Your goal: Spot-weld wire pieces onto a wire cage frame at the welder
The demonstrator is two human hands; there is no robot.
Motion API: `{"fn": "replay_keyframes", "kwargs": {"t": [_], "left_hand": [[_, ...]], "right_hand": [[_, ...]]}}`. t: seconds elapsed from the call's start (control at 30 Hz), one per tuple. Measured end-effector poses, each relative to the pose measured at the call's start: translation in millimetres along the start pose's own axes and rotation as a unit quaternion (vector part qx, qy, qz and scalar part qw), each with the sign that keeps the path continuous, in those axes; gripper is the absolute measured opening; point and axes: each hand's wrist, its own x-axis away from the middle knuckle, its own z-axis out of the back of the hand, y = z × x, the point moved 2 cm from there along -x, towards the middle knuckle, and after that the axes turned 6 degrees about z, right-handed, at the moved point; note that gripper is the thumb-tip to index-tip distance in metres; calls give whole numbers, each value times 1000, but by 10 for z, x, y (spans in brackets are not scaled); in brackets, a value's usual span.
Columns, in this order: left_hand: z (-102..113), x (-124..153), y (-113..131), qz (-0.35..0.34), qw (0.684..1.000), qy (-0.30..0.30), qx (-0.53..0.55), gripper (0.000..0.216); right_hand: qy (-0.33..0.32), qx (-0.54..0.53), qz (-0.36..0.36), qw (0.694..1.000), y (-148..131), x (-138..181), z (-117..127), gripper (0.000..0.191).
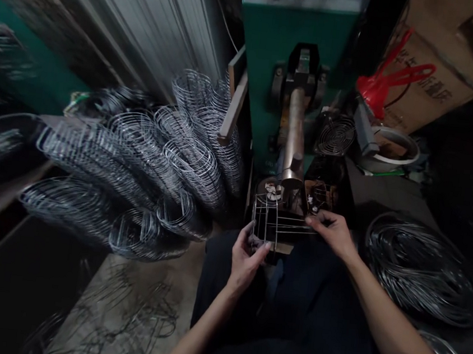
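I have my left hand curled round the near end of a wire cage, and my right hand pinching its long wires from the right, so the cage sits between them, right under the welder arm. Left of my left hand, finished cages lie heaped; right of my right hand, a wire coil remains. I judge this cage partway, with plenty left.
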Motion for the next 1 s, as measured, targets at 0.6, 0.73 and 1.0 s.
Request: {"fn": "replay_keyframes", "kwargs": {"t": [0.6,0.73,1.0], "left_hand": [[-155,-188,84,14,999,26,31,85],[-176,-246,67,6,999,23,32,83],[-204,-317,52,-5,999,13,36,82]], "right_hand": [[-2,12,0,1000,90,-295,48,56],[-1,5,-5,1000,136,-347,66,55],[-4,21,13,1000,166,-396,108,56]]}}
